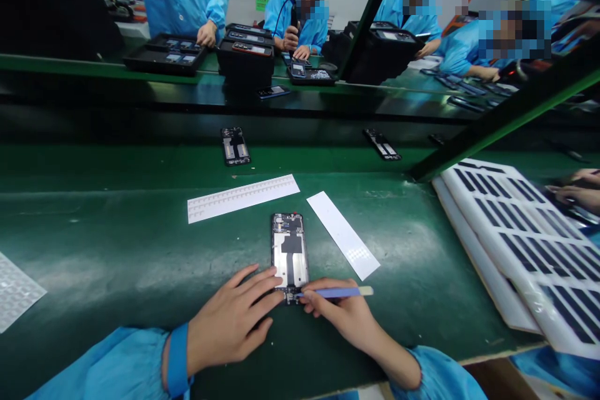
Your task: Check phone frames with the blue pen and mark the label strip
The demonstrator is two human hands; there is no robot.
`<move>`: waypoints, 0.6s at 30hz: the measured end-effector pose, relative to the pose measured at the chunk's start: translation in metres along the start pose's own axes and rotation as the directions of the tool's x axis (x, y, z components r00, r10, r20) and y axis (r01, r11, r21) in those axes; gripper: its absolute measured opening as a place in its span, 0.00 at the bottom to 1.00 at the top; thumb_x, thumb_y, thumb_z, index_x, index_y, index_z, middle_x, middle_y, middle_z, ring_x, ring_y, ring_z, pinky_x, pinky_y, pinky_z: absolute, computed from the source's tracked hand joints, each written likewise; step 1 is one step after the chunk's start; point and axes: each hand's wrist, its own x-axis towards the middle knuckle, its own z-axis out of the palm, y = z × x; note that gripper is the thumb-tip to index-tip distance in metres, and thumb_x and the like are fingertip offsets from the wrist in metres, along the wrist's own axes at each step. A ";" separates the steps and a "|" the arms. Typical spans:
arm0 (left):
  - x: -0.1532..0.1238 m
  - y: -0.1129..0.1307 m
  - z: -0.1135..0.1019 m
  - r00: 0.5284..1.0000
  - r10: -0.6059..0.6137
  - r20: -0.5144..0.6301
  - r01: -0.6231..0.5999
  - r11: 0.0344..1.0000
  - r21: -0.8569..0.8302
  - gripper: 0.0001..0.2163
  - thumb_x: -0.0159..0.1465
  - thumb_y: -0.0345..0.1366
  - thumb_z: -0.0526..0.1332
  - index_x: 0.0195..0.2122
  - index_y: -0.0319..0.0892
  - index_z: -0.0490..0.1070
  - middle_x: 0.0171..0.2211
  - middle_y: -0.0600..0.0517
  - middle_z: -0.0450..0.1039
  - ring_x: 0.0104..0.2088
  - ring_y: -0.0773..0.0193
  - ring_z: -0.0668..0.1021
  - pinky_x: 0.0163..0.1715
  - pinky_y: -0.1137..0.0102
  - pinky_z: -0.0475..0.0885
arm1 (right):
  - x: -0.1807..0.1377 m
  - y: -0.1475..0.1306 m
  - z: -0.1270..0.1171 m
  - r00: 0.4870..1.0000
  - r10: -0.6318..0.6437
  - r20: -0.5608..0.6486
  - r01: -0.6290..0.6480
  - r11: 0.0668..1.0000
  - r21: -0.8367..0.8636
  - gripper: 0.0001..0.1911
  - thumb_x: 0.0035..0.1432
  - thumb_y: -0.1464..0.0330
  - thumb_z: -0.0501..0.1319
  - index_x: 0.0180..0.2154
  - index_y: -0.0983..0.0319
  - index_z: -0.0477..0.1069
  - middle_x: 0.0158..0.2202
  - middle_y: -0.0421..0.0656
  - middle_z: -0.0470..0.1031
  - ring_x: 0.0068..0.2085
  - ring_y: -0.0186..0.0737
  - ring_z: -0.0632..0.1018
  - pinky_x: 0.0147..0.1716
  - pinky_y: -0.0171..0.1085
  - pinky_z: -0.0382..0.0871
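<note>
A phone with its back off (290,256) lies flat on the green bench, its circuit boards and silvery middle exposed. My left hand (229,319), a blue band at its wrist, rests with fingers spread, the fingertips touching the phone's lower left edge. In my right hand (344,315) are purple tweezers (338,292) with a pale yellow end, pinched near the tip. That tip points at the small board at the phone's lower end; whether it holds a part is too small to tell. A white sticker sheet (244,197) and a narrower white strip (342,234) lie beyond the phone.
Two more opened phones (235,146) (382,144) lie on the strip behind. At right, white foam trays (529,237) with dark slots are stacked near a green post (492,100). A patterned sheet (19,290) is at far left. Several co-workers in blue sit or stand across, beside black trays (135,61).
</note>
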 end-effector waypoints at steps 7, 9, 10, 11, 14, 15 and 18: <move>0.000 0.000 -0.001 0.999 0.020 0.030 -0.021 0.999 0.036 0.21 0.65 0.28 0.54 0.59 0.44 0.62 0.58 0.46 0.62 0.62 0.51 0.61 0.61 0.48 0.58 | 0.000 0.001 -0.001 1.000 -0.005 0.008 0.006 1.000 -0.020 0.11 0.65 0.61 0.64 0.37 0.62 0.79 0.27 0.44 0.77 0.27 0.42 0.77 0.26 0.34 0.73; 0.000 0.000 -0.001 0.999 0.025 0.045 -0.027 0.998 0.048 0.21 0.65 0.28 0.54 0.60 0.45 0.62 0.59 0.46 0.61 0.62 0.51 0.60 0.61 0.47 0.57 | 0.000 0.000 -0.001 1.000 -0.001 0.010 0.001 1.000 -0.021 0.11 0.65 0.61 0.64 0.37 0.61 0.79 0.27 0.44 0.78 0.27 0.42 0.77 0.27 0.34 0.73; 0.000 0.000 -0.001 0.998 0.027 0.049 -0.029 0.998 0.051 0.21 0.65 0.28 0.54 0.60 0.45 0.62 0.59 0.46 0.61 0.62 0.52 0.59 0.61 0.47 0.57 | 0.000 0.000 -0.001 1.000 0.003 0.010 -0.003 1.000 -0.021 0.11 0.65 0.61 0.64 0.37 0.61 0.79 0.27 0.44 0.77 0.27 0.42 0.77 0.27 0.34 0.73; 0.000 0.000 -0.001 0.999 0.029 0.044 -0.031 0.998 0.051 0.21 0.65 0.28 0.54 0.60 0.45 0.62 0.59 0.46 0.61 0.62 0.51 0.60 0.61 0.47 0.57 | 0.000 0.000 -0.001 1.000 0.006 0.009 -0.006 1.000 -0.020 0.11 0.65 0.61 0.64 0.38 0.61 0.79 0.27 0.44 0.77 0.27 0.42 0.77 0.27 0.34 0.73; 0.002 0.001 -0.001 0.999 0.035 0.008 -0.035 0.998 0.044 0.20 0.65 0.28 0.54 0.58 0.45 0.64 0.57 0.45 0.63 0.61 0.51 0.61 0.61 0.47 0.59 | 0.000 0.002 -0.002 1.000 0.011 0.007 -0.011 1.000 -0.020 0.11 0.65 0.60 0.64 0.37 0.62 0.79 0.27 0.44 0.77 0.27 0.42 0.77 0.26 0.34 0.73; 0.002 0.002 -0.002 0.999 0.036 0.000 -0.036 0.998 0.046 0.19 0.65 0.29 0.54 0.58 0.45 0.65 0.57 0.45 0.63 0.61 0.51 0.62 0.61 0.48 0.59 | 0.000 0.002 -0.002 1.000 0.011 0.009 -0.011 1.000 -0.021 0.12 0.65 0.60 0.64 0.37 0.62 0.79 0.27 0.44 0.77 0.27 0.42 0.77 0.26 0.34 0.73; 0.002 0.004 -0.002 1.000 0.026 0.011 -0.026 0.997 0.077 0.19 0.66 0.29 0.54 0.58 0.45 0.64 0.57 0.46 0.63 0.62 0.52 0.61 0.61 0.49 0.58 | 0.000 0.004 -0.002 1.000 0.005 0.014 -0.005 0.999 -0.038 0.11 0.65 0.61 0.64 0.38 0.62 0.79 0.27 0.44 0.77 0.27 0.42 0.78 0.27 0.33 0.73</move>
